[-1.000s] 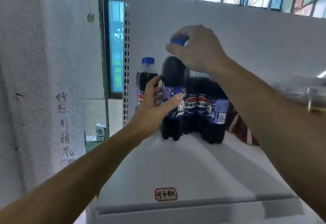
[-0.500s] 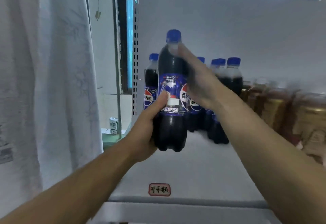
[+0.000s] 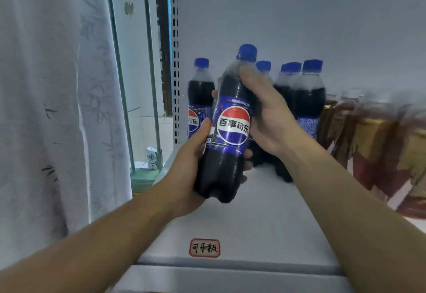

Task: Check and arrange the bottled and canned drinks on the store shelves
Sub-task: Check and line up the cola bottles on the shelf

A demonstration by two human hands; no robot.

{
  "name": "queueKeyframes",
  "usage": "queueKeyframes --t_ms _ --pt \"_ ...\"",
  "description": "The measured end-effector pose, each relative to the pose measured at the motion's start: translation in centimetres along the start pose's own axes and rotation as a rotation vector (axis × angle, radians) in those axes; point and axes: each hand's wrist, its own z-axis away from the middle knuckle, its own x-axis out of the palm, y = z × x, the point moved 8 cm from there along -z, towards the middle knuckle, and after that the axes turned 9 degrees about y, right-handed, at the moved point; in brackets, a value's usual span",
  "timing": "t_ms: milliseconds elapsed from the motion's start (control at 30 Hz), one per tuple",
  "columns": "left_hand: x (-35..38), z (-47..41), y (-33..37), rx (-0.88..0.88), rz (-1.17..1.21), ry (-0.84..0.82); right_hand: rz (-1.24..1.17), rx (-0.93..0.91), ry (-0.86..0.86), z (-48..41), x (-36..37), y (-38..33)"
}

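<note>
Holding the dark cola-filled plastic bottle with blue cap and blue label (image 3: 230,136) up over the white shelf (image 3: 253,223), slightly tilted, logo facing the camera. Gripping its lower body with the left hand (image 3: 189,161), fingers curled round the back and thumb on the label's edge; clasping its shoulder with the right hand (image 3: 265,113), likewise wrapped round it. Judging this as the checking stage: rotating gently between both palms, reading the label all round, avoiding any shaking of a fizzy drink. Then probably lowering it upright, logo forward, into the seeming gap between the single matching bottle (image 3: 200,94) on the left and the cluster of blue-capped bottles (image 3: 309,94), without nudging either.
</note>
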Motion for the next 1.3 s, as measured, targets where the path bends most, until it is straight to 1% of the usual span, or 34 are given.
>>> queueKeyframes --t_ms 100,167,200,233,300,333,367,500,567,633,700,733,767,867,933,1000,1067,1100,1133,1233,1267,1300 --pt "0.1 -0.1 0.3 0.082 -0.101 0.073 0.178 -0.096 0.113 0.1 -0.5 -0.7" --pt "-0.3 -0.2 0.4 0.119 -0.117 0.141 0.194 -0.121 0.143 0.2 -0.6 -0.8" --pt "-0.5 -0.3 0.4 0.126 -0.119 0.152 0.157 -0.101 0.122 0.3 -0.5 -0.6" --pt "-0.7 -0.3 0.4 0.117 -0.110 0.137 0.103 -0.067 0.087 0.3 -0.2 -0.3" --pt "-0.5 -0.1 0.0 0.015 -0.041 0.063 0.012 -0.001 0.016 0.3 0.5 0.1" --pt "-0.2 0.1 -0.2 -0.032 -0.012 0.019 -0.003 0.015 0.001 0.4 0.5 0.1" --pt "0.0 0.2 -0.4 -0.041 -0.012 -0.002 0.009 0.009 0.008 0.4 0.5 0.0" --pt "0.2 -0.1 0.2 0.111 -0.093 0.080 0.188 -0.116 0.140 0.6 -0.4 -0.8" --pt "-0.4 -0.4 0.3 0.128 -0.141 0.126 0.175 -0.119 0.137 0.7 -0.3 -0.7" --pt "-0.8 -0.6 0.0 0.063 -0.121 0.083 0.092 -0.044 0.073 0.7 0.2 -0.1" --pt "-0.3 0.0 -0.3 -0.043 -0.041 -0.019 0.024 0.031 0.012 0.8 0.7 0.5" --pt "0.0 0.1 -0.4 -0.061 -0.030 -0.050 0.024 0.038 0.014 0.8 0.6 0.6" --pt "0.1 -0.1 -0.5 -0.036 -0.041 -0.044 0.053 0.010 0.044 0.8 0.4 0.3" --pt "0.2 -0.4 0.3 0.134 -0.136 0.047 0.225 -0.137 0.175 0.9 -0.4 -0.9" --pt "-0.1 -0.5 0.4 0.181 -0.159 0.100 0.240 -0.150 0.181 1.0 -0.4 -1.0" --pt "-0.3 -0.6 0.1 0.116 -0.110 0.055 0.147 -0.063 0.101 1.0 0.1 -0.1" --pt "0.3 0.0 -0.1 -0.002 -0.006 -0.050 0.067 0.011 0.023 1.0 0.6 0.4" --pt "0.5 0.1 -0.3 -0.037 0.014 -0.081 0.063 0.017 0.019 1.0 0.6 0.4" --pt "0.5 0.0 -0.4 -0.036 0.006 -0.083 0.082 -0.004 0.039 1.0 0.4 0.1" --pt "0.1 -0.7 0.0 0.092 -0.095 0.030 0.227 -0.154 0.156 1.1 -0.4 -1.2" --pt "-0.1 -0.7 0.1 0.117 -0.106 0.078 0.254 -0.182 0.174 1.0 -0.5 -1.3" --pt "-0.4 -0.7 0.2 0.122 -0.109 0.124 0.261 -0.172 0.162 0.9 -0.5 -1.0"
